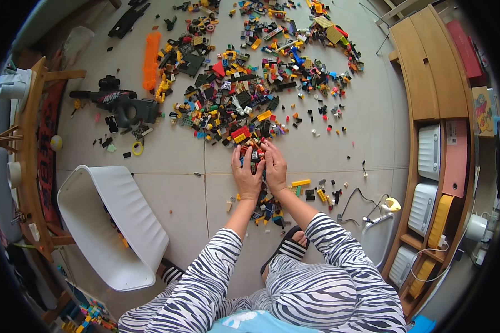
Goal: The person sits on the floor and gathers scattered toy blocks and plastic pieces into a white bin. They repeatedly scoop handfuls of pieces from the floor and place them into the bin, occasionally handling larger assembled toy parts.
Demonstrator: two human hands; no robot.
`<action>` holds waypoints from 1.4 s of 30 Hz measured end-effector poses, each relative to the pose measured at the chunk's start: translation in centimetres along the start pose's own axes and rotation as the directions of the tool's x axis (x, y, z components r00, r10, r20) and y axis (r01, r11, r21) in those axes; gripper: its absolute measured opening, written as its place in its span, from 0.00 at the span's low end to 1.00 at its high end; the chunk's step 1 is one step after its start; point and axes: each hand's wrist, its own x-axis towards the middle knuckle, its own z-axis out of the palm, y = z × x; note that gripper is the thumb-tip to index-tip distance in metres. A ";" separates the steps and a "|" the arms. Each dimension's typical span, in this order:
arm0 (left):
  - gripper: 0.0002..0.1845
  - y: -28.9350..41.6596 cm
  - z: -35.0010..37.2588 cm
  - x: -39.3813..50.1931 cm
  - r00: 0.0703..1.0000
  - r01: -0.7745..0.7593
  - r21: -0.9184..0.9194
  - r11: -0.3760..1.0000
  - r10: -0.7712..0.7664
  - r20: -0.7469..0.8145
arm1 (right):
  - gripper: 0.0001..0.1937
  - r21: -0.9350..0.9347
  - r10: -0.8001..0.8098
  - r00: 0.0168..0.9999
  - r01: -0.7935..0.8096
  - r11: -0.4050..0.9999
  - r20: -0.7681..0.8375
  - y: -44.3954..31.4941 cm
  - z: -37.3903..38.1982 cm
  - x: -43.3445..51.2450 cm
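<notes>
A wide spread of mixed plastic building bricks (241, 98) covers the tiled floor in front of me. At its near edge, my left hand (247, 172) and my right hand (276, 166) lie side by side, backs up, around small bricks and pieces (255, 154). Some of these show between the fingers; what lies under the palms is hidden, so a firm hold cannot be told. Just beyond my fingertips is a red and yellow brick cluster (240, 135). A smaller heap of bricks (271, 210) lies between my forearms, and a few loose ones, including a yellow brick (301, 182), sit right of my right wrist.
A white plastic bin (129, 208) lies tipped on its side at left, some bricks inside. Beyond it are a black toy gun (125, 104) and an orange plastic piece (151, 61). A wooden cabinet (421, 70) stands right, near a cable (358, 190). My sandalled foot (289, 247) is close to the small heap.
</notes>
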 end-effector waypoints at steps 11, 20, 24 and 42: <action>0.18 1.7 1.0 0.8 0.907 0.398 -0.325 0.858 -0.420 0.001 | 0.16 0.543 0.489 0.872 -0.429 0.722 0.039 -2.4 1.3 0.1; 0.13 3.3 1.2 0.4 0.877 0.426 -0.612 0.666 -0.471 0.098 | 0.13 0.717 0.566 0.820 -0.446 0.536 0.087 -2.7 1.2 -0.3; 0.09 4.2 0.7 0.1 0.825 0.498 -0.710 0.498 -0.524 0.211 | 0.12 0.749 0.609 0.791 -0.440 0.496 0.061 -3.1 1.2 -0.9; 0.11 14.7 -18.5 4.9 0.834 0.016 -0.828 0.561 -0.465 -0.298 | 0.11 0.641 0.206 0.878 -0.460 0.614 0.433 -27.4 3.9 -2.0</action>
